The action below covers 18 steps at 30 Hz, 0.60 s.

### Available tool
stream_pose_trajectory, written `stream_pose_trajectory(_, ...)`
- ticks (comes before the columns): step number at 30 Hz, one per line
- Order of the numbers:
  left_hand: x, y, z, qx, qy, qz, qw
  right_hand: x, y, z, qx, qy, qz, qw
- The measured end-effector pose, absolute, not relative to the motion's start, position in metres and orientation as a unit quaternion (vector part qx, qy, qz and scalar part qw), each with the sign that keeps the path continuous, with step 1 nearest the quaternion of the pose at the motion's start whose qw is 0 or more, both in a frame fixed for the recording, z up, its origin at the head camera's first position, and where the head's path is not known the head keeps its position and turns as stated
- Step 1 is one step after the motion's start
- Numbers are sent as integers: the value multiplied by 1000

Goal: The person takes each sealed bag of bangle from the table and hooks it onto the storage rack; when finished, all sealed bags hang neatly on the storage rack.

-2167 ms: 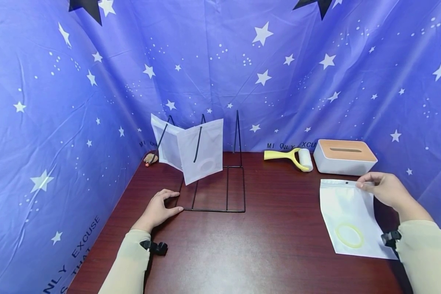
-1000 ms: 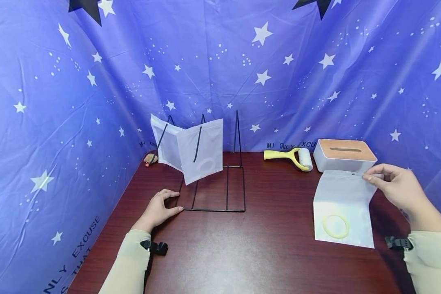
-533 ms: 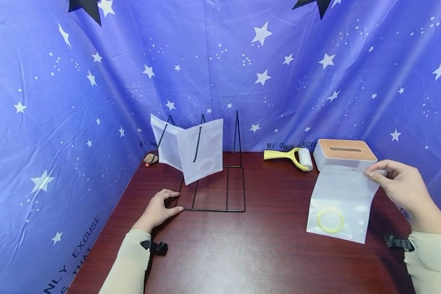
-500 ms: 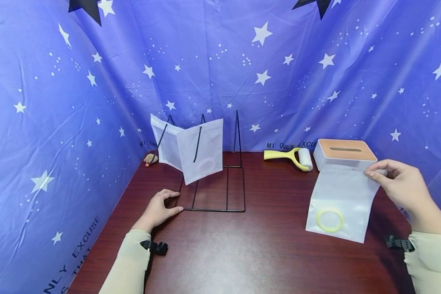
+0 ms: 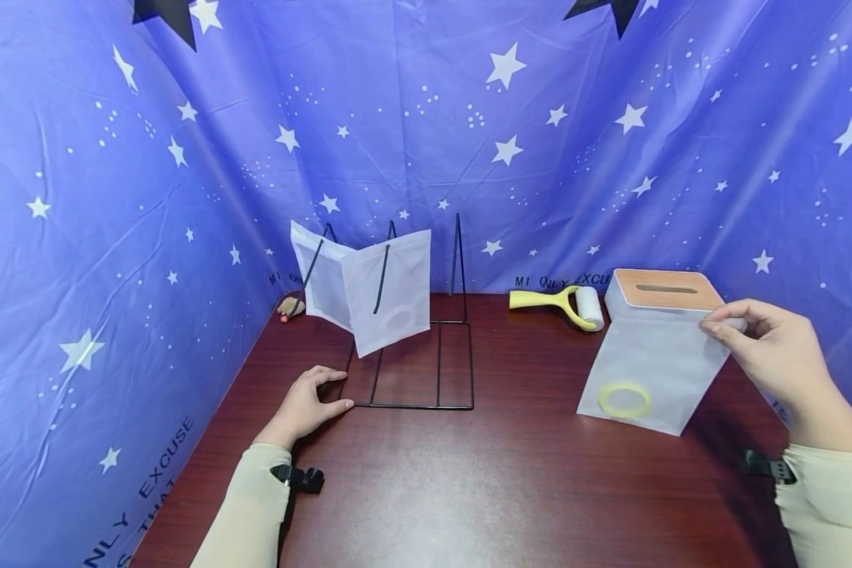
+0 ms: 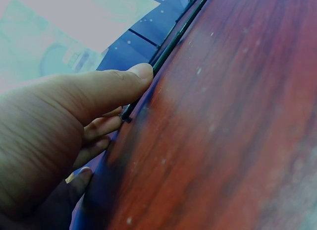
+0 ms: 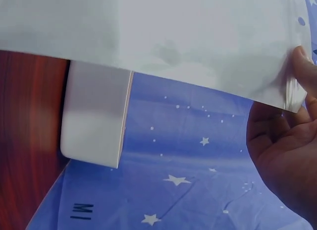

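Pinched by its top corner in my right hand (image 5: 777, 351), a white zip-lock bag (image 5: 653, 363) hangs at the right, with a pale yellow ring (image 5: 625, 401) showing through near its bottom. The right wrist view has the thumb over the bag's sealed edge, close to a punched hole. My left hand (image 5: 312, 404) grips the front left corner of a black wire rack (image 5: 420, 406), thumb on the front bar (image 6: 178, 34) and fingers by the side bar. Two white bags hang from the rack's prongs: one at the left (image 5: 323, 276), one in the middle (image 5: 390, 292). The right prong (image 5: 457, 260) carries no bag.
Behind the held bag stands a white tissue box (image 5: 666, 289) with a wood-coloured lid. Left of it lies a yellow-handled lint roller (image 5: 557, 301). A small beige item (image 5: 293, 306) sits behind the rack. Starry blue cloth (image 5: 426, 142) encloses the dark red wooden table (image 5: 426, 481).
My right hand has raised the held bag from lying along the table; its lower end has swung left and up, now overlapping the tissue box's front. The left hand and rack have stayed still.
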<state>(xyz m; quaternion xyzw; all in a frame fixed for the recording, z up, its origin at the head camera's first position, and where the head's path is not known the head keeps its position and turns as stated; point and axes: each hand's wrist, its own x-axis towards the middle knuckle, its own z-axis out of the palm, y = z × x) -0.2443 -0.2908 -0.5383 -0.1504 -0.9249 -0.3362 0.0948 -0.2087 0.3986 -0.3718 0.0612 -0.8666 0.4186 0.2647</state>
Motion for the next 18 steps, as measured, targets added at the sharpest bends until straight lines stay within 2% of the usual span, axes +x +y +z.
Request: stream_pose_trajectory(18, -244, -291, -538, -147, -925, -339, 92, -213, 375, -362, 64, -807, 487, 326)
